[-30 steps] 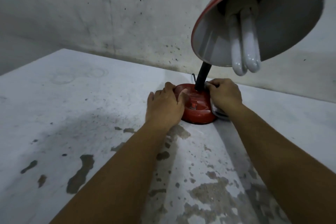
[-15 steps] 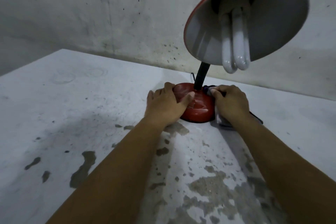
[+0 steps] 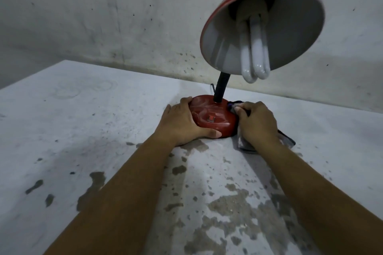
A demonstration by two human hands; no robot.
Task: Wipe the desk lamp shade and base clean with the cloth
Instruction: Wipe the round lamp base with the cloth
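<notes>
Grey, stained plaster wall (image 3: 103, 16) behind, rough and speckled with dark spots. Pale painted bench (image 3: 62, 120) below it, flat and matte, paint flaked off in brownish patches toward the near edge.

Red desk lamp standing near the back of the bench. Conical metal shade (image 3: 294, 27) up at upper right, red outside with a worn rim, dull white inside, mouth tilted toward the camera. White folded-tube bulb (image 3: 256, 51) hanging out past the rim, glossy. Black ribbed neck (image 3: 221, 87) rising tilted from the base. Round, low-domed red base (image 3: 213, 116) resting on the bench between the two hands, glossy and streaked, with a small rectangular switch (image 3: 273, 118) on top — correction impossible to place there; switch (image 3: 211, 118) set near the middle of the dome.

Left hand (image 3: 182, 122) gripping the left side of the base, fingers (image 3: 186, 101) curled over the far rim, thumb pressed along the near rim. Right hand (image 3: 257, 122) just beside the right edge of the base, fingers bunched and curled around a crumpled cloth (image 3: 244, 143), pressing it against the base's right side. Cloth grey and soft, with a dark edge, spilling out beneath the hand onto the bench.
</notes>
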